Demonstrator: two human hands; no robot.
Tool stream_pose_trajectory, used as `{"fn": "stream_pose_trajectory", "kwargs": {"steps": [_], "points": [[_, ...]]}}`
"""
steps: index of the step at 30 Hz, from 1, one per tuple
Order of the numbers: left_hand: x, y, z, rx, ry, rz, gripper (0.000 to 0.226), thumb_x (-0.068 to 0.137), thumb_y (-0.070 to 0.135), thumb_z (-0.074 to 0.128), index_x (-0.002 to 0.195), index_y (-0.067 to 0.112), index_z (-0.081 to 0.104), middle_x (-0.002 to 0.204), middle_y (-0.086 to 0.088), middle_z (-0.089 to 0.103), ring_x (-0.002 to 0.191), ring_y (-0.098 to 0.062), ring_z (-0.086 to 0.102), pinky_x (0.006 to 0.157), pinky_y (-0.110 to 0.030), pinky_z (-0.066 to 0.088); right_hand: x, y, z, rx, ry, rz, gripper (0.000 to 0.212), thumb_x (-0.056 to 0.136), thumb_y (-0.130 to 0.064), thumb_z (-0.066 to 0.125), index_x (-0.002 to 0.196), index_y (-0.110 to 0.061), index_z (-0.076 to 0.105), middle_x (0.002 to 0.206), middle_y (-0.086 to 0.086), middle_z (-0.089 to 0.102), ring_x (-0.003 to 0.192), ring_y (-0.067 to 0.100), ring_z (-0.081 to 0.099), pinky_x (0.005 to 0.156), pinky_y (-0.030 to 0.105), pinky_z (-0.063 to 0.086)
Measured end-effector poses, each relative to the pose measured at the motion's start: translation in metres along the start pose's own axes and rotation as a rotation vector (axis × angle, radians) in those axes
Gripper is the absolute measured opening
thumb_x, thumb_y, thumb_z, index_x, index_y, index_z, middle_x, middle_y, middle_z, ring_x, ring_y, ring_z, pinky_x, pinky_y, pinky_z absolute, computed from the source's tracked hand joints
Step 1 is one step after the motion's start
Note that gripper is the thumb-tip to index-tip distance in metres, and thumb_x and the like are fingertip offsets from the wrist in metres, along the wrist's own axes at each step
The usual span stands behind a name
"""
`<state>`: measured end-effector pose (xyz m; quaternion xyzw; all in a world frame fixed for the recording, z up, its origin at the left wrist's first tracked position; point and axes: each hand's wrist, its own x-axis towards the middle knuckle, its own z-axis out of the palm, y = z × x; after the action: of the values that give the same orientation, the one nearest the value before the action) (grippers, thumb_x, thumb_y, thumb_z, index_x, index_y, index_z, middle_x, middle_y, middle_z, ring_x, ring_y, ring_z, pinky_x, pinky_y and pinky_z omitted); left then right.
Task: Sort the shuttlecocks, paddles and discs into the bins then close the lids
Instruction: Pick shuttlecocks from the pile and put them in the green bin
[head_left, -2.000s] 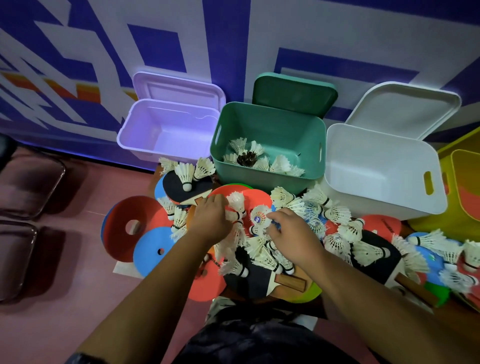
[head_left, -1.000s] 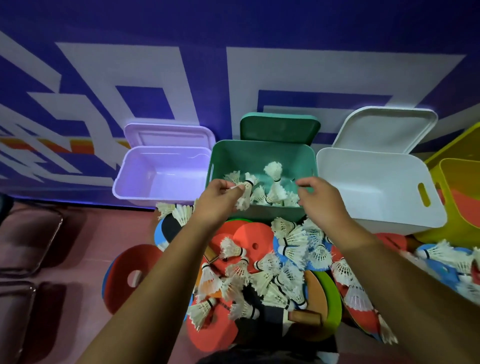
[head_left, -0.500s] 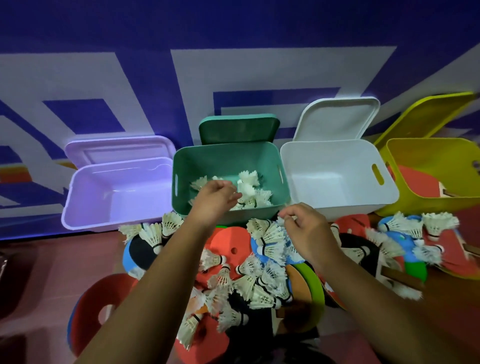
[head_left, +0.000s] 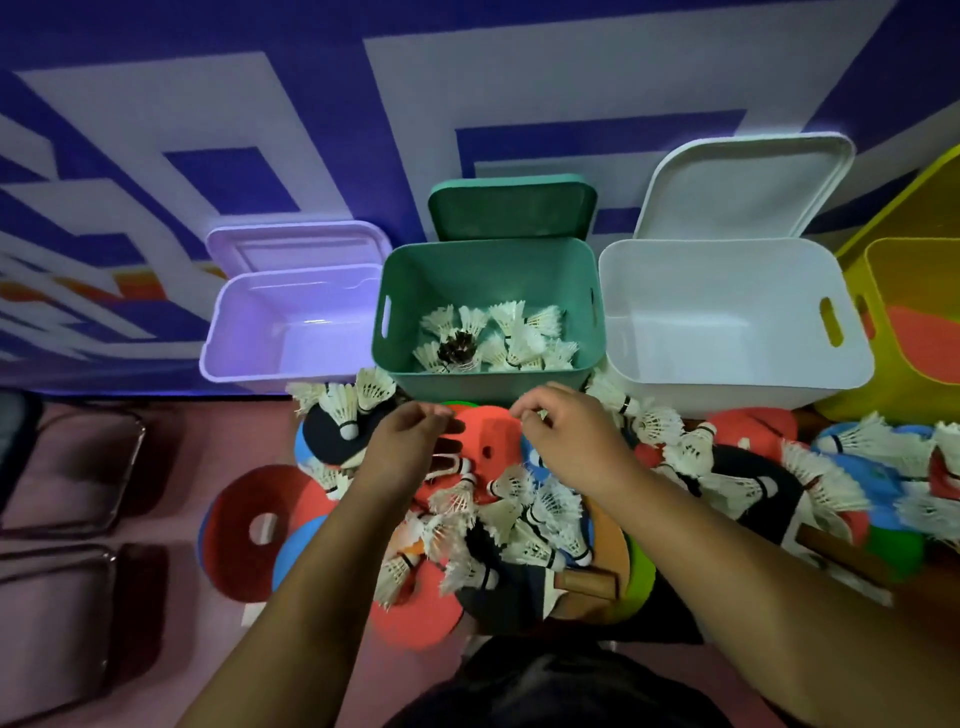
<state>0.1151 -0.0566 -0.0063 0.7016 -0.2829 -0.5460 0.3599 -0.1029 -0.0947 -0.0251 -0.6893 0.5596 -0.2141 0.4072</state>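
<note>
A purple bin is standing open beyond and left of the left hand, whose grip is hanging narrow, fingers loosely curled, holding nothing. Just beyond both grips, a green bin is holding binned shuttlecocks. Loose shuttlecocks are lying heaped over discs beneath the grips. The right hand is curling its grip narrow over feathers; whether it is pinching any cannot be told. A white bin is standing open beyond, rightward.
</note>
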Motion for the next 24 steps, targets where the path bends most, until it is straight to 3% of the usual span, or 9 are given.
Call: {"fn": "stream_pose_trajectory", "kwargs": {"steps": [3,5,8,13,20,24], "points": [[-0.024,-0.010,-0.006,-0.005,0.046,-0.012,0.018,0.107,0.015,0.056,0.105,0.001,0.067,0.098,-0.012,0.078,0.074,-0.020,0.073,0.072,-0.040,0.059,0.000,-0.003,0.010,0.002,-0.103,-0.037,0.019,0.103,-0.021,0.058,0.103,-0.028,0.076,0.108,-0.016,0.066,0.090,0.003,0.065,0.076,0.022,0.050],[-0.038,-0.020,-0.011,-0.021,0.104,-0.031,0.016,0.107,0.014,0.055,0.105,0.003,0.066,0.095,-0.011,0.078,0.071,-0.019,0.073,0.071,-0.040,0.057,-0.002,-0.004,0.016,-0.019,-0.150,-0.059,0.020,0.102,-0.021,0.057,0.103,-0.028,0.076,0.108,-0.014,0.066,0.092,0.003,0.063,0.075,0.020,0.047],[-0.059,-0.040,-0.019,-0.054,0.180,-0.067,0.015,0.107,0.015,0.055,0.104,0.005,0.066,0.096,-0.015,0.076,0.074,-0.023,0.071,0.066,-0.034,0.057,-0.007,0.001,0.025,-0.052,-0.209,-0.092,0.020,0.101,-0.022,0.057,0.102,-0.029,0.076,0.110,-0.010,0.067,0.092,0.007,0.063,0.076,0.027,0.047],[-0.093,-0.079,-0.029,-0.098,0.290,-0.128,0.014,0.105,0.017,0.059,0.101,0.007,0.067,0.097,-0.010,0.078,0.075,-0.022,0.069,0.072,-0.040,0.055,-0.021,0.009,0.039,-0.119,-0.301,-0.169,0.020,0.101,-0.018,0.058,0.103,-0.026,0.076,0.112,-0.007,0.068,0.098,0.014,0.064,0.085,0.033,0.051],[-0.131,-0.135,-0.029,-0.164,0.406,-0.212,0.014,0.104,0.014,0.060,0.107,0.002,0.066,0.097,-0.011,0.077,0.079,-0.025,0.070,0.076,-0.041,0.056,-0.040,0.018,0.069,-0.288,-0.400,-0.290,0.019,0.099,-0.027,0.060,0.117,-0.027,0.068,0.120,-0.004,0.058,0.087,0.019,0.057,0.073,0.036,0.047],[-0.132,-0.158,-0.037,-0.072,0.430,-0.210,0.014,0.102,0.012,0.061,0.112,0.003,0.063,0.106,-0.020,0.073,0.081,-0.024,0.070,0.075,-0.040,0.057,-0.038,0.016,0.086,-0.436,-0.355,-0.360,0.030,0.096,-0.031,0.066,0.125,-0.023,0.063,0.124,0.000,0.053,0.109,0.026,0.057,0.080,0.040,0.051]]}}
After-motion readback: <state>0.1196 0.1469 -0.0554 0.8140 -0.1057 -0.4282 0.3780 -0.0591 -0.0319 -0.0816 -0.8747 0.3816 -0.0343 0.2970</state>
